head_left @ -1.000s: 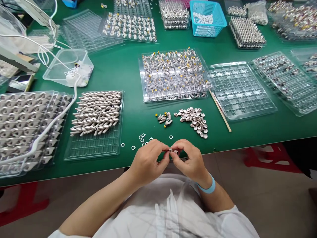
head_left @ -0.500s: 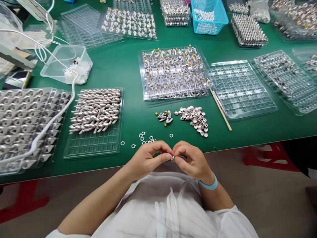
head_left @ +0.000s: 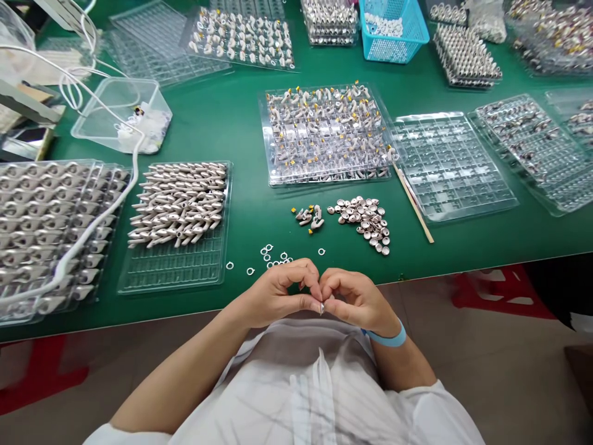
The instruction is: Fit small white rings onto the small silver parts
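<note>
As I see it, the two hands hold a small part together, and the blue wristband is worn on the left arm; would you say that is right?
Not quite: the head view shows the blue wristband on the right arm. The rest stands: the left hand and right hand hold a small part together.

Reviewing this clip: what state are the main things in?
Left hand: pinching a small part
Right hand: pinching the same small part
Small part: held, mostly hidden
White rings: loose, scattered
Metal caps: loose, heaped
Curved parts: loose, grouped
Plastic box: open, partly filled
Blue basket: open, partly filled
Long parts: rowed in a partly filled tray
</note>
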`<move>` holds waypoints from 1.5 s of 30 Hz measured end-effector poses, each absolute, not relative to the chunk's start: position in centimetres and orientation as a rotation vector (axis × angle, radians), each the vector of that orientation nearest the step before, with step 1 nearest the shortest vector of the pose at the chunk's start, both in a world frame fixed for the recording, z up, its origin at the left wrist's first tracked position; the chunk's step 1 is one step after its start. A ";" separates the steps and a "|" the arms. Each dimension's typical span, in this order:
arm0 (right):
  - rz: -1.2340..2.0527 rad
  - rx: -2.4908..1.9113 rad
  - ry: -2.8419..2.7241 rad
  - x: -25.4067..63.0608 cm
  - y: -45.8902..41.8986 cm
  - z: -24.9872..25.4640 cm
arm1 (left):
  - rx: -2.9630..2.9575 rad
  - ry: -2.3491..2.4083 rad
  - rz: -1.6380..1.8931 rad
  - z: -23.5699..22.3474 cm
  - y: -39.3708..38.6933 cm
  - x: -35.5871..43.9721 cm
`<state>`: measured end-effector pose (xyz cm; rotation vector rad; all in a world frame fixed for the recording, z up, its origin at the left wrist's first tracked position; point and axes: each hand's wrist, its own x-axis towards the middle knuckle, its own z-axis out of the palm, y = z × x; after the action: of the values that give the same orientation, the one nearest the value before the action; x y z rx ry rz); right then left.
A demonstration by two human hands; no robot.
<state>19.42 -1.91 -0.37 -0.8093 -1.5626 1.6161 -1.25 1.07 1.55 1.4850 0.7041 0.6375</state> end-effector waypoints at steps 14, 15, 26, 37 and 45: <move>1.537 -0.847 -1.541 18.8 -2.4 -0.8 | 1.620 0.702 0.574 1.9 0.6 -1.3; 1.510 -0.851 -1.548 18.7 -2.5 -0.8 | 1.637 0.710 0.574 1.9 0.5 -1.3; 1.141 -0.859 -1.636 17.6 -3.1 -1.0 | 1.709 0.805 0.641 1.8 0.2 -1.8; 1.082 -0.807 -1.650 17.4 -2.8 -0.6 | 1.624 0.736 0.618 1.5 0.5 -2.2; 0.956 -0.782 -1.698 17.6 -3.0 -0.9 | 1.602 0.723 0.632 1.4 0.4 -2.0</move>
<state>17.56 -3.00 -0.90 -0.7817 -1.6978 0.9559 -2.04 0.43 1.41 1.6017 0.7229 0.6315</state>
